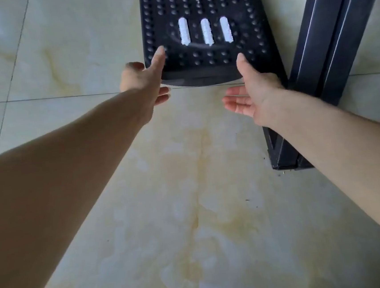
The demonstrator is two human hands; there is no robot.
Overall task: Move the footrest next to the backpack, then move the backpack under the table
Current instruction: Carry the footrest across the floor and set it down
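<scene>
A black plastic footrest (206, 56) with a dimpled top and white ribbed rollers lies on the tiled floor at the top centre. My left hand (145, 80) is at its near left corner, thumb resting on the top surface, fingers spread below the front edge. My right hand (253, 91) is at the near right corner, thumb touching the top, fingers open and apart under the edge. Neither hand has closed around the footrest. The backpack is not in view.
A black metal table leg (328, 44) runs diagonally down the right side, just beside the footrest, with its foot (283, 158) on the floor under my right forearm. Pale marbled floor tiles (166, 192) fill everything else in view.
</scene>
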